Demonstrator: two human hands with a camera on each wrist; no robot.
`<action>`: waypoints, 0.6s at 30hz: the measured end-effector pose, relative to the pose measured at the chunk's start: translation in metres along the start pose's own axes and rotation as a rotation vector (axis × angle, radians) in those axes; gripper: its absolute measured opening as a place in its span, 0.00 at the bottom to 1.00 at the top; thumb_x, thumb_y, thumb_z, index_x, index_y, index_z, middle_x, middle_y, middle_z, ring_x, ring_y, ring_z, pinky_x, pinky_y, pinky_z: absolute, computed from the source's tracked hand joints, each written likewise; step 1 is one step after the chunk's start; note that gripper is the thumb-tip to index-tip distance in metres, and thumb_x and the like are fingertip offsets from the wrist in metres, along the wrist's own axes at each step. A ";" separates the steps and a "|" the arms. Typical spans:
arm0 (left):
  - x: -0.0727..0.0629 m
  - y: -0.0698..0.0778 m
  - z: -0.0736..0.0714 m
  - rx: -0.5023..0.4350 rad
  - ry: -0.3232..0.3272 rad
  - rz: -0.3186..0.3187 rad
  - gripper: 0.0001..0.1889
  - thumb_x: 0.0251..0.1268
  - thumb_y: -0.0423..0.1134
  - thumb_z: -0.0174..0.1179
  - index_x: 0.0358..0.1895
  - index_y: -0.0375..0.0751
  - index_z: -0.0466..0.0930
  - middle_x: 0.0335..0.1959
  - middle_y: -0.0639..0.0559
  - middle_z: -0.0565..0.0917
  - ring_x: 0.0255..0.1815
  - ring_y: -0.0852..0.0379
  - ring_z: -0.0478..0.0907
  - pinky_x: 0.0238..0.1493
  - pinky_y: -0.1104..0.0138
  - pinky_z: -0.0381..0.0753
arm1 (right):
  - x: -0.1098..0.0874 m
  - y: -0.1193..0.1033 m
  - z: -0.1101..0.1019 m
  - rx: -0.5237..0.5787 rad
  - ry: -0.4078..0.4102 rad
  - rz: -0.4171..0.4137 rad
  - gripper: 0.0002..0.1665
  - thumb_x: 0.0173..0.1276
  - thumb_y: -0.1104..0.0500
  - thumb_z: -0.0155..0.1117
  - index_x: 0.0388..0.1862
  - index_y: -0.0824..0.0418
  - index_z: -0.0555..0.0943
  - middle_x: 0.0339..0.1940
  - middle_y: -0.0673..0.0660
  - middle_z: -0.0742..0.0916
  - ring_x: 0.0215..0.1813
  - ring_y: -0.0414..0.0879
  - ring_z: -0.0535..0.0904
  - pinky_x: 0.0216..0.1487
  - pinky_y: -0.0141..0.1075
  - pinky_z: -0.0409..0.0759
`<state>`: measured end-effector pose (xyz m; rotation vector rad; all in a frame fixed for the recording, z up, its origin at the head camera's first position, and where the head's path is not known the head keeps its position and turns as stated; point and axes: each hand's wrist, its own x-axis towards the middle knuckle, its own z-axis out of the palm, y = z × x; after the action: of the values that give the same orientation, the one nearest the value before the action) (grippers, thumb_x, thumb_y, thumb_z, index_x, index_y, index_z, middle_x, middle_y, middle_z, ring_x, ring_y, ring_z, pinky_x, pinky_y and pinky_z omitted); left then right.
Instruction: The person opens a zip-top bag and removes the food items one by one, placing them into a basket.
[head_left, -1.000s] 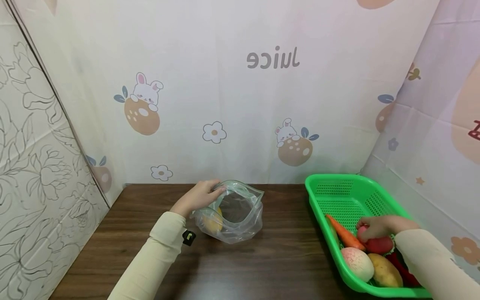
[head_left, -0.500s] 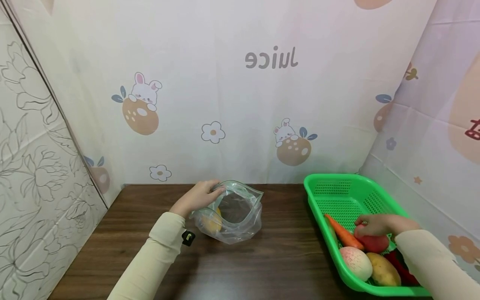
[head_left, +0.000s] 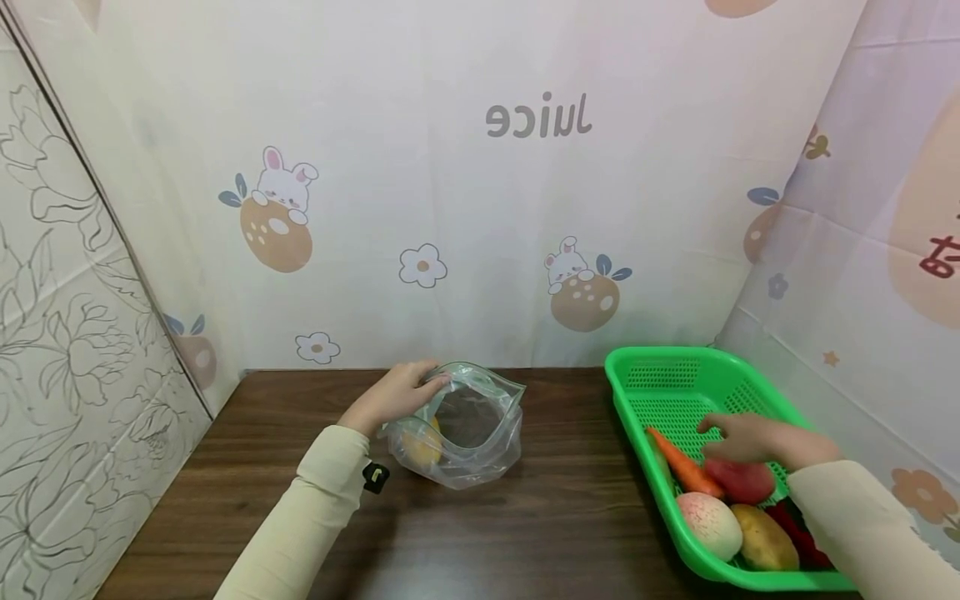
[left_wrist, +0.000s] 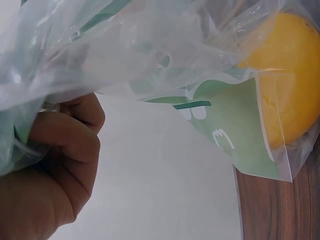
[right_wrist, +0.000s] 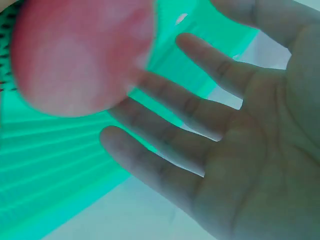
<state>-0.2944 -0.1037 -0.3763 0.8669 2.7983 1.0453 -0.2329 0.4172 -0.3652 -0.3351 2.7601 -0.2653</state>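
Observation:
My left hand [head_left: 397, 396] grips the rim of a clear plastic zip bag [head_left: 480, 462], whose mouth gapes upward. Inside the bag lies a yellow-orange fruit [left_wrist: 292, 80], close to the wood. In the left wrist view the curled fingers [left_wrist: 75, 135] hold the bunched plastic. Over the green basket [head_left: 630, 442], my right hand [head_left: 757, 442] hovers with fingers spread. Below it is a smooth reddish-pink fruit [right_wrist: 82, 55], which one or two fingertips seem to touch in the right wrist view; nothing is gripped there.
An orange carrot [head_left: 681, 462], a pale pink-speckled round fruit [head_left: 708, 525], a potato [head_left: 765, 537] and a dark red item [head_left: 806, 537] lie in the basket. Behind the brown table [head_left: 555, 517] hangs a printed cloth [head_left: 480, 183].
My right hand has loosened from the reddish-pink fruit and risen slightly, its fingers spreading. The fruit has shifted a little toward the carrot. The left hand and bag stay put.

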 end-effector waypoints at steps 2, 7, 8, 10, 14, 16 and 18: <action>-0.001 0.001 0.000 -0.004 0.001 -0.009 0.24 0.80 0.47 0.52 0.69 0.35 0.72 0.62 0.40 0.79 0.63 0.45 0.75 0.62 0.49 0.73 | 0.000 -0.009 -0.003 -0.039 0.056 -0.054 0.21 0.69 0.56 0.64 0.54 0.68 0.77 0.50 0.73 0.82 0.51 0.69 0.78 0.47 0.59 0.76; -0.001 0.001 0.001 -0.002 -0.001 -0.014 0.26 0.80 0.47 0.51 0.70 0.33 0.69 0.66 0.37 0.75 0.67 0.42 0.72 0.64 0.48 0.70 | 0.000 -0.043 -0.009 -0.079 0.198 -0.208 0.15 0.69 0.59 0.66 0.50 0.65 0.80 0.48 0.63 0.85 0.51 0.64 0.81 0.48 0.57 0.79; -0.001 0.001 0.001 0.001 0.000 -0.012 0.26 0.80 0.47 0.51 0.70 0.33 0.69 0.66 0.37 0.75 0.67 0.41 0.71 0.64 0.48 0.70 | 0.001 -0.051 -0.010 -0.077 0.222 -0.240 0.14 0.69 0.59 0.66 0.50 0.64 0.80 0.47 0.61 0.85 0.49 0.61 0.81 0.47 0.55 0.80; -0.002 0.001 0.001 0.009 0.001 -0.007 0.26 0.80 0.47 0.51 0.70 0.33 0.70 0.65 0.37 0.76 0.67 0.41 0.72 0.64 0.48 0.71 | 0.002 -0.068 -0.012 -0.077 0.262 -0.293 0.12 0.70 0.60 0.65 0.50 0.62 0.81 0.47 0.57 0.86 0.49 0.58 0.82 0.47 0.53 0.81; -0.002 0.003 0.000 0.004 0.004 -0.009 0.25 0.80 0.47 0.51 0.69 0.34 0.71 0.64 0.38 0.77 0.65 0.42 0.74 0.62 0.48 0.72 | 0.003 -0.098 -0.018 -0.100 0.313 -0.358 0.10 0.71 0.60 0.64 0.49 0.58 0.82 0.48 0.54 0.86 0.49 0.53 0.83 0.49 0.50 0.81; -0.002 0.004 0.000 0.000 0.004 -0.008 0.24 0.80 0.47 0.51 0.69 0.34 0.71 0.63 0.38 0.77 0.65 0.42 0.74 0.62 0.48 0.72 | 0.002 -0.111 -0.020 -0.121 0.321 -0.369 0.09 0.72 0.59 0.63 0.49 0.57 0.82 0.48 0.52 0.86 0.48 0.51 0.83 0.48 0.49 0.81; -0.002 0.004 0.000 -0.001 0.005 -0.008 0.24 0.80 0.47 0.51 0.69 0.34 0.72 0.64 0.39 0.77 0.65 0.42 0.73 0.62 0.48 0.72 | 0.001 -0.123 -0.021 -0.133 0.317 -0.370 0.08 0.73 0.59 0.63 0.49 0.55 0.83 0.47 0.50 0.86 0.47 0.48 0.82 0.47 0.47 0.81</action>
<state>-0.2910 -0.1018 -0.3746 0.8532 2.8025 1.0496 -0.2173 0.3027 -0.3192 -0.9143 3.0158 -0.2433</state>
